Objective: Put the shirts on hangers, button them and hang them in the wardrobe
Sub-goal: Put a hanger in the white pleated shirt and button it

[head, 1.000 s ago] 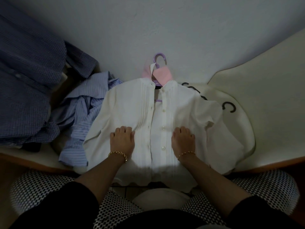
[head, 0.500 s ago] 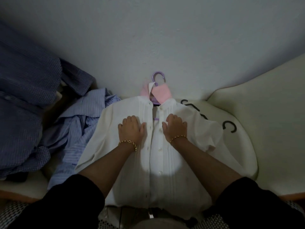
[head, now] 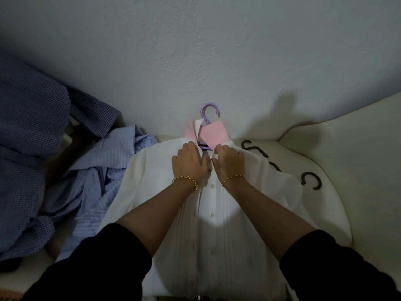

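Where we've got it: the white shirt [head: 217, 235] lies flat and front-up on the cream cushion [head: 334, 205], collar end toward the wall [head: 195, 51], hem toward us.
Hanger: the purple hanger [head: 209, 108] is inside it, smooth plastic, with its round hook poking out past the collar at the foot of the wall.
Collar: pink collar [head: 213, 135], opened out in stiff flat flaps with a white tag between them.
Front: narrow pintucks run down both sides of the placket, plus a row of small pale round buttons [head: 211, 215]. The ones below our wrists look done up; our hands hide the top.
Left: our left hand [head: 189, 164] is knuckles-up, fingers curled into the fabric just under the collar, gripping that front edge.
Right: our right hand [head: 230, 162], same deal on the other edge, nearly touching the left.
Wrists: gold chain bracelets [head: 186, 179] on both, black sleeves [head: 97, 261] lower down.
Neighbours: a crumpled light-blue striped shirt [head: 104, 170] touches the white sleeve, and a dark blue checked shirt [head: 32, 137] is heaped further left. Black hangers [head: 312, 181] lie on the cushion at right, partly under the white shirt.
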